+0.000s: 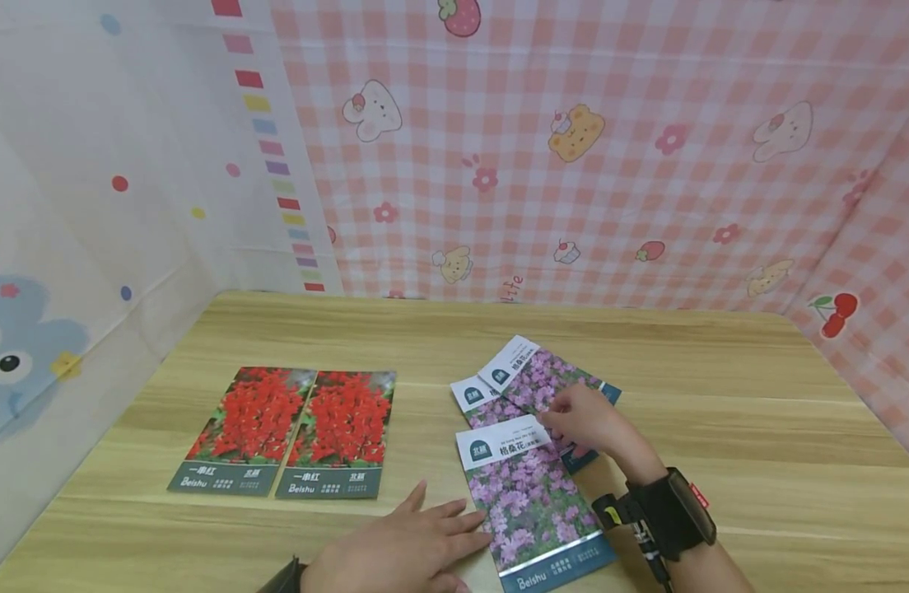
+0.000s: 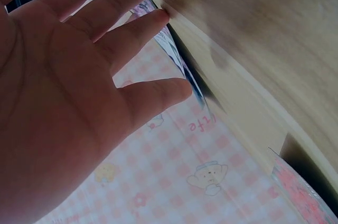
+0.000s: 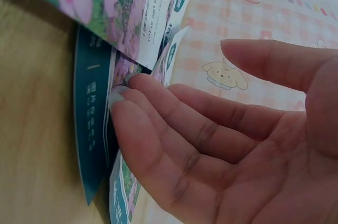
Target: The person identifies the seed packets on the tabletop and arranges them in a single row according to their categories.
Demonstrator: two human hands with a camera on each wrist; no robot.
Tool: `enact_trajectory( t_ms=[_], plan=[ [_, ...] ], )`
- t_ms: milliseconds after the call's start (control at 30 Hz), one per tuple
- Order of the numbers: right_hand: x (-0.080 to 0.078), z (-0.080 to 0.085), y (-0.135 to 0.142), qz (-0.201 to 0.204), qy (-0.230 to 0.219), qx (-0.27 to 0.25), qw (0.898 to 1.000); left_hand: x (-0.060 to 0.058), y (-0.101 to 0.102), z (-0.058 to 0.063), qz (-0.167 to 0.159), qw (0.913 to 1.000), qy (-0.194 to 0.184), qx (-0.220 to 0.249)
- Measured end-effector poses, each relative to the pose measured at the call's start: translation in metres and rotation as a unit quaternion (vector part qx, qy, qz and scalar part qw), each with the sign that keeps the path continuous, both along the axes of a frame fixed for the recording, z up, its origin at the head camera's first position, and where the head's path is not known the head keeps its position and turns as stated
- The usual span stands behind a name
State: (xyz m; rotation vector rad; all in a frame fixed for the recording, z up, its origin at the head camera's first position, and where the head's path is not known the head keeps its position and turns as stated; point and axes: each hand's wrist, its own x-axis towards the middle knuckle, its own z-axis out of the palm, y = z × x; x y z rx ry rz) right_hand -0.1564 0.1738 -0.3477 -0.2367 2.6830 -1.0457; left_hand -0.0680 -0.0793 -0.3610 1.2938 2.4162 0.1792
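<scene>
A front seed packet with pink-purple flowers [image 1: 529, 511] lies face up before me. My left hand [image 1: 398, 548] is spread flat at its left edge, fingertips right at the side. Behind it, two matching packets overlap: an upper packet [image 1: 547, 375] and a lower packet [image 1: 471, 394] partly hidden beneath. My right hand [image 1: 589, 422] reaches over these, near the front packet's top right corner. In the right wrist view, that hand's bent fingertips [image 3: 124, 102] rest against a packet's printed face, while the thumb [image 3: 264, 57] stands apart, pinching nothing.
On the left, two red-flower seed packets, an outer one [image 1: 250, 420] and an inner one [image 1: 343, 420], lie side by side on the wooden table [image 1: 729, 395]. A pink checked cloth [image 1: 529, 206] hangs behind, and a pale printed cloth [image 1: 114, 247] lines the left side.
</scene>
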Motion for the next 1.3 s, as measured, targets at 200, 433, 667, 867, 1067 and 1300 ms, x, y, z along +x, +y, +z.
enact_trajectory(
  t_ms=[200, 433, 667, 867, 1067, 1300],
  plan=[
    [-0.001, -0.003, 0.0, 0.0, -0.013, -0.017, 1.0, 0.0, -0.001, -0.001, -0.005, 0.9999, 0.012, -0.003],
    [-0.004, -0.009, 0.0, -0.009, -0.044, -0.045, 0.998, 0.001, -0.001, -0.001, -0.008, 0.9999, 0.015, -0.001],
    [-0.004, -0.012, -0.001, -0.011, -0.057, -0.056, 0.997, 0.001, -0.001, 0.001, -0.007, 0.9998, 0.018, -0.006],
    [-0.003, -0.013, -0.004, -0.009, -0.06, -0.056, 0.997, 0.001, -0.001, 0.003, 0.001, 0.9998, 0.011, -0.016],
    [-0.001, -0.013, -0.007, 0.002, -0.07, -0.071, 0.995, 0.003, -0.002, 0.005, -0.001, 0.9998, 0.014, -0.017],
    [0.0, -0.014, -0.01, 0.014, -0.068, -0.064, 0.995, 0.0, -0.001, 0.008, -0.005, 0.9988, -0.03, -0.037]
  ],
)
